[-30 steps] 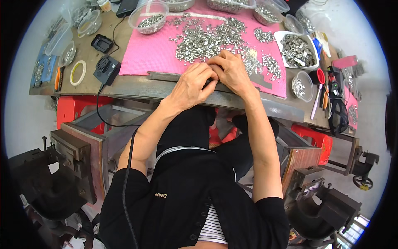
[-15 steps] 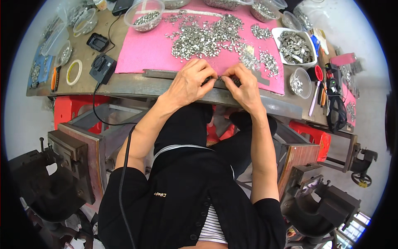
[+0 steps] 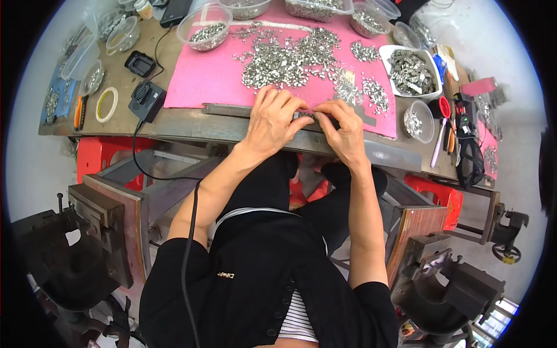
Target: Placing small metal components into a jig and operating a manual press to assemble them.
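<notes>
At the front edge of the bench, my left hand (image 3: pixel 271 120) and my right hand (image 3: pixel 344 129) face each other, thumbs and fingers pinched. Between them runs a short dark strip of metal links (image 3: pixel 306 116), gripped at both ends; the fingers cover part of it. Under the hands lies a long flat metal bar (image 3: pixel 226 109) along the edge of a pink mat (image 3: pixel 194 84). Just beyond my fingers a large heap of small silvery metal pieces (image 3: pixel 275 66) spreads over the mat. Thin pieces (image 3: pixel 348 91) lie in a smaller pile beyond my right hand.
A white tub (image 3: pixel 384 55) of linked metal strips stands at the right, near a round clear tub (image 3: pixel 428 122) of small parts. Leftward are a black charger (image 3: pixel 146 100) with its cable, a tape roll (image 3: pixel 106 105) and a clear bowl (image 3: pixel 183 32). Bench vises (image 3: pixel 452 284) flank me below.
My hands have drawn slightly apart, so more of the metal strip shows between them. The whole view has shifted a little, with the bench slightly lower in the picture.
</notes>
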Motion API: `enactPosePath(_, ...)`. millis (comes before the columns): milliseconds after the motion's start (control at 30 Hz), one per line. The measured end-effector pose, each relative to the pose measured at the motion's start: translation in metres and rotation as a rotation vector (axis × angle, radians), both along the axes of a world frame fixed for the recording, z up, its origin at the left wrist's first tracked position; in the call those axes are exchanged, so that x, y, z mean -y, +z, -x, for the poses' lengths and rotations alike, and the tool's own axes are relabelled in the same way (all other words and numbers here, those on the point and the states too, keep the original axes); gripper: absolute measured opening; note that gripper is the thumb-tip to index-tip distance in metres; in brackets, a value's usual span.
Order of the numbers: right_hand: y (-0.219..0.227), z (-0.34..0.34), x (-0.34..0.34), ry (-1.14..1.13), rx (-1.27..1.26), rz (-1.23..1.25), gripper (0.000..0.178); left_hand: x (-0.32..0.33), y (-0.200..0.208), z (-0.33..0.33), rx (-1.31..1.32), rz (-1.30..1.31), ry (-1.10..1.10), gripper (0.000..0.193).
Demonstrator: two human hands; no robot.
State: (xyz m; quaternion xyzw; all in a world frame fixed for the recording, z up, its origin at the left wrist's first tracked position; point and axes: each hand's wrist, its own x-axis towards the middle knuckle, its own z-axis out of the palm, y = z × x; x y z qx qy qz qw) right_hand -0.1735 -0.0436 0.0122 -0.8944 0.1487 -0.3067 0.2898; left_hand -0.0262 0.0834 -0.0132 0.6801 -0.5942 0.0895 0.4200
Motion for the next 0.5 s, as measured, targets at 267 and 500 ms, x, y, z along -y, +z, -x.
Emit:
enactPosePath(267,-0.006,-0.043,0.016,0.025,0.001,0.101,0.009,-0.016,0.008,-0.02,-0.107,0.066,0.128,0.01)
enactPosePath(500,-0.008,-0.062,0.019,0.07,-0.209,0.201,0.011,-0.046,0.016,-0.068,-0.108,-0.124,0.294,0.011)
